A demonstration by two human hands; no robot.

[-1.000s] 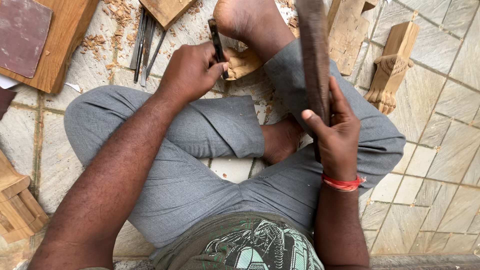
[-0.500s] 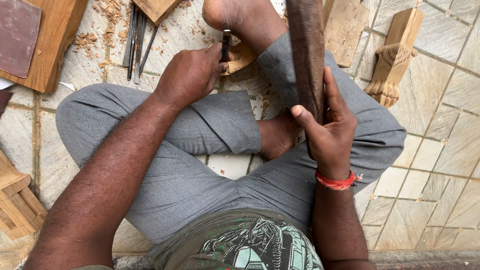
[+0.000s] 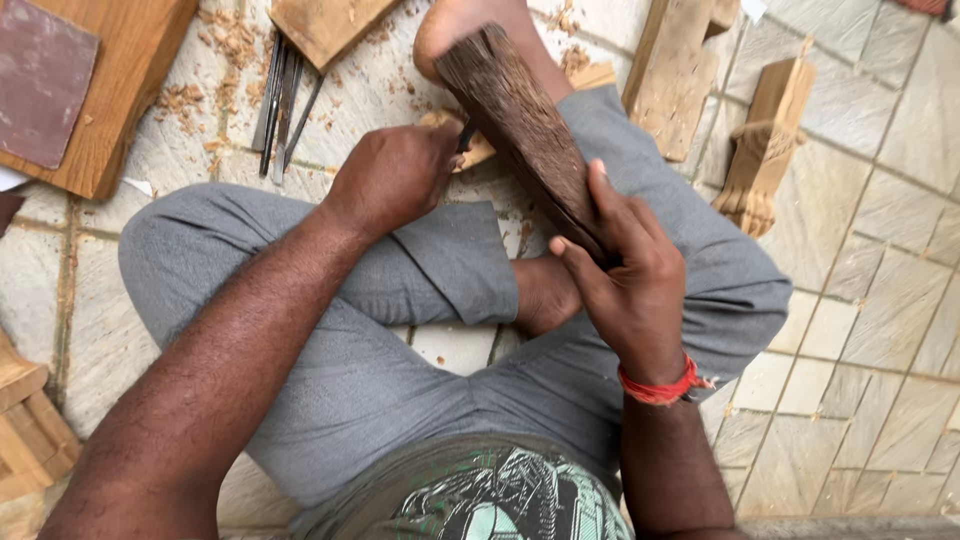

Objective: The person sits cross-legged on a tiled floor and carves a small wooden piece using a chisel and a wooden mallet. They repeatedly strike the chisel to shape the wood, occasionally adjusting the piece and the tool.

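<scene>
I sit cross-legged on a tiled floor. My right hand (image 3: 625,275), with a red thread at the wrist, grips a dark, rough wooden mallet (image 3: 520,125) whose head is tipped forward over a small pale wood piece (image 3: 478,150). My left hand (image 3: 395,180) is closed around a thin dark chisel (image 3: 466,135); only a short part of it shows between the fist and the mallet, with its tip at the pale wood piece. One bare foot (image 3: 455,25) rests just behind that piece.
Several metal chisels (image 3: 280,95) lie on the floor at upper left among wood shavings. A wooden board (image 3: 120,110) with a maroon pad (image 3: 45,85), a carved wooden leg (image 3: 765,145) and plank offcuts (image 3: 675,75) surround me.
The mallet has swung down from upright in my right hand until its head sits over the chisel. My left hand has dropped lower with the chisel against the wood piece.
</scene>
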